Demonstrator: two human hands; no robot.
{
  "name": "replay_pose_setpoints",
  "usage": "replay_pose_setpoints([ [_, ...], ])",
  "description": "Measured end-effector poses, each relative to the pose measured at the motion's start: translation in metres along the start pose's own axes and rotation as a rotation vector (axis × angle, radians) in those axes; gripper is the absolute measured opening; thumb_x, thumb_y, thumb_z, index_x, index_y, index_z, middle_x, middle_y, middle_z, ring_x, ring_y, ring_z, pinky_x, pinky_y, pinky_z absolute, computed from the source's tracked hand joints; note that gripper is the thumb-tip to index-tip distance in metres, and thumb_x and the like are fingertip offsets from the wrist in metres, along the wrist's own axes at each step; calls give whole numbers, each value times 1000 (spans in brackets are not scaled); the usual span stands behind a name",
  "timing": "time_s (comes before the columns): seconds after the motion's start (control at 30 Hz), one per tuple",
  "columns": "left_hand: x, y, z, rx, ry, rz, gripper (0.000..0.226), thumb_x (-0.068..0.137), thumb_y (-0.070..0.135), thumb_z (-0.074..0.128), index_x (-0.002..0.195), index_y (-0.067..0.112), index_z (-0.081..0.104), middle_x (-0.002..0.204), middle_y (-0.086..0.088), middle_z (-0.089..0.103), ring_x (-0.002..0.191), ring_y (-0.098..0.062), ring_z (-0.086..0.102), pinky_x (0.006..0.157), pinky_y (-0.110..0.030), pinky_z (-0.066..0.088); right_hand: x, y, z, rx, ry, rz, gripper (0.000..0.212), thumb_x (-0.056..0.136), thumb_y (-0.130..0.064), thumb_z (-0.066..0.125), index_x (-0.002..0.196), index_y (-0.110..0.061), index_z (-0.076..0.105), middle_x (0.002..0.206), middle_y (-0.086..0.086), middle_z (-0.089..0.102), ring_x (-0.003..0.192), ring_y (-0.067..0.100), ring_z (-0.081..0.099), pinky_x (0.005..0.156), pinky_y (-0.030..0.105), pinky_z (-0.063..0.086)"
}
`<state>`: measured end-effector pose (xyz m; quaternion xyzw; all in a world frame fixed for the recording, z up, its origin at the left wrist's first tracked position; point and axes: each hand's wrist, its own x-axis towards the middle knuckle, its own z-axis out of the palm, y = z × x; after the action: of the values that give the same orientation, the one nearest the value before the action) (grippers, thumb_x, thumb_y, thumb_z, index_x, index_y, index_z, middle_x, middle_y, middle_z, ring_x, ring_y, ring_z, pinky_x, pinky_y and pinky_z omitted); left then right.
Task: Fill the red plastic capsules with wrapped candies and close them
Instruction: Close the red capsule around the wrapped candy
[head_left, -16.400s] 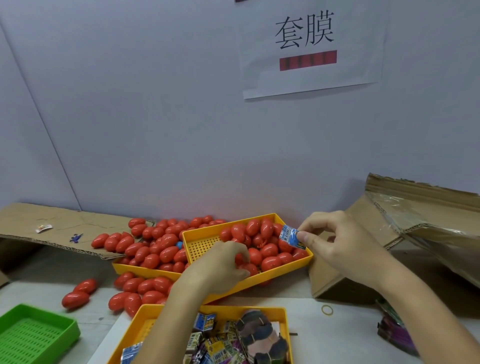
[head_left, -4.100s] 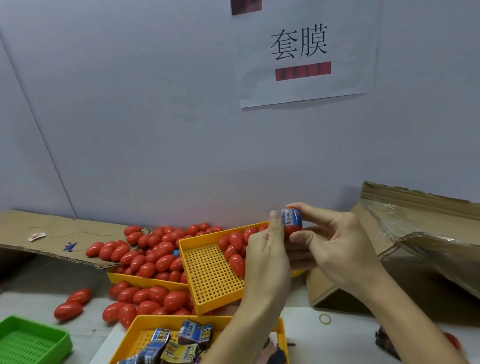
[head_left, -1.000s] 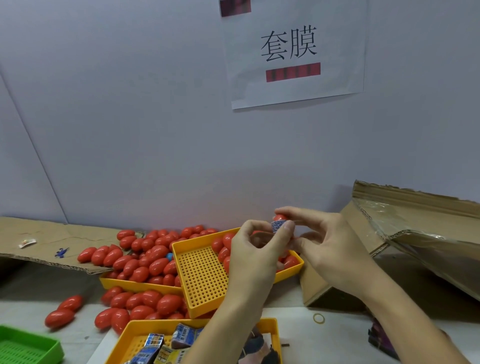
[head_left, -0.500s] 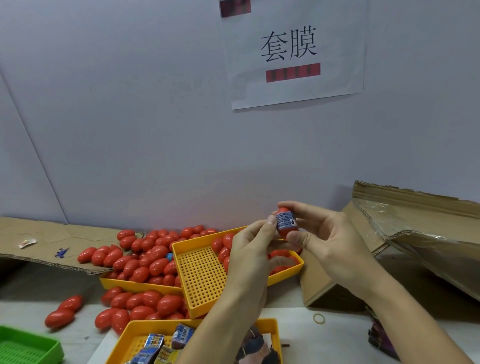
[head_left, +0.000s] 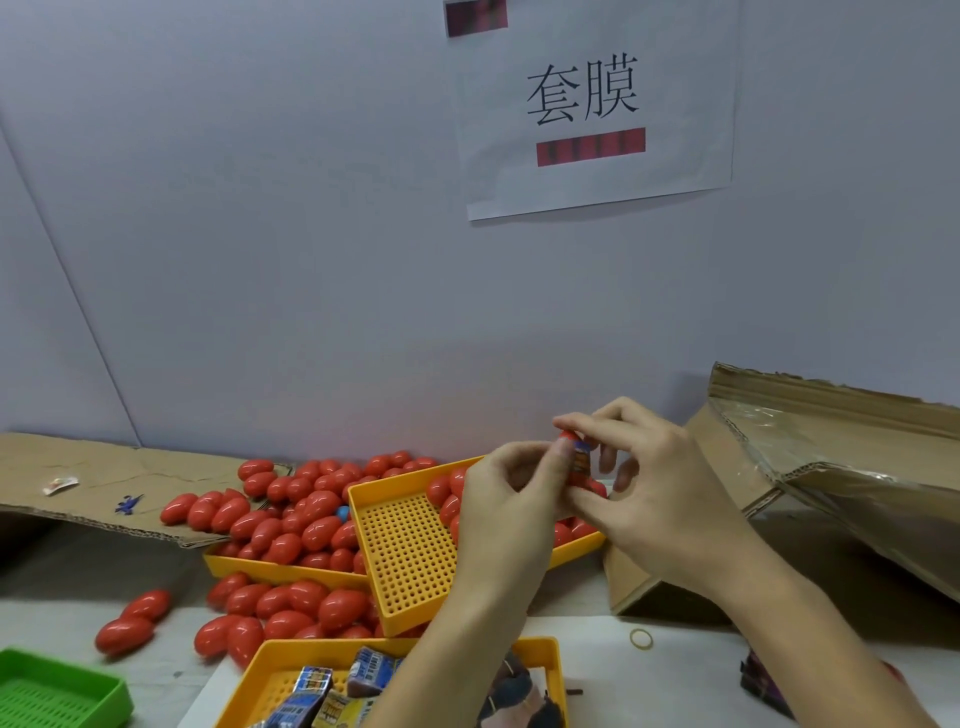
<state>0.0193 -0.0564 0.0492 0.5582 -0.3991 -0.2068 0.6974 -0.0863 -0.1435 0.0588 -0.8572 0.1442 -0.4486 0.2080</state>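
Both hands are meeting above the right end of the upper tray (head_left: 410, 561), holding one capsule (head_left: 577, 460) between them — the left hand (head_left: 511, 512) is pinching it with thumb and curled forefinger from the near side, and the right hand (head_left: 657, 499) is closing its fingertips round it from above and behind, the blue candy (head_left: 583, 457) wrapper showing at the seam. Whether the halves are fully seated cannot be told. The upper tray is lying tilted across the lower tray (head_left: 275, 571), its left part bare, capsules crowded at the right under the hands. Loose capsules (head_left: 291, 509) are spilling over the lower tray onto the cardboard sheet (head_left: 104, 483) and the table (head_left: 62, 618) at left. The candy tray (head_left: 270, 670) is sitting at the near edge, a green tray (head_left: 62, 691) at the lower left corner. The box (head_left: 831, 467) is crowding the right side; a rubber band (head_left: 641, 638) is lying in the open strip beside it. Against half a second earlier, the left forefinger is now curling over the capsule rather than lying beside it, and the right fingers are sitting lower on it — trays unchanged.
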Motion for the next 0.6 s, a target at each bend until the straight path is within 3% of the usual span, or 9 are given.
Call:
replay_pose_setpoints([
  [0.1, 1, 7, -3, -492, -62, -267, 29, 98, 20, 55, 107, -4, 67, 101, -22, 73, 88, -27, 74, 68, -27, 60, 1, -2, -1, 18, 16, 4, 53, 73, -24, 83, 123, -24, 65, 96, -14, 55, 88, -1, 55, 62, 6, 45],
  [0.27, -1, 8, -1, -601, -104, -319, 33, 97, 23, 55, 112, -5, 63, 102, -24, 73, 91, -29, 74, 70, -29, 60, 1, -1, 0, 11, 28, -1, 49, 73, -22, 83, 119, -24, 66, 96, -11, 57, 91, -1, 54, 61, 6, 45],
  [0.4, 1, 6, -2, -495, -123, -267, 31, 90, 24, 62, 109, 0, 66, 100, -16, 75, 96, -27, 73, 72, -29, 60, 1, 4, -1, 46, 6, 21, 53, 75, -24, 82, 124, -24, 63, 99, -13, 58, 94, 1, 55, 64, 8, 48],
  [0.47, 2, 6, -3, -385, -81, -207, 37, 81, 27, 68, 107, 1, 68, 98, -15, 75, 94, -26, 73, 72, -28, 59, -2, 11, 1, 190, -35, 57, 54, 80, -31, 76, 131, -27, 58, 102, -14, 60, 99, 4, 58, 71, 13, 51],
  [0.6, 0, 10, -5, -143, 93, -101, 37, 74, 28, 78, 104, 9, 67, 89, -7, 74, 81, -19, 74, 68, -26, 58, -15, 25, 15, 506, -32, 316, 47, 85, -43, 54, 130, -32, 56, 107, -7, 65, 103, 9, 62, 82, 23, 52],
])
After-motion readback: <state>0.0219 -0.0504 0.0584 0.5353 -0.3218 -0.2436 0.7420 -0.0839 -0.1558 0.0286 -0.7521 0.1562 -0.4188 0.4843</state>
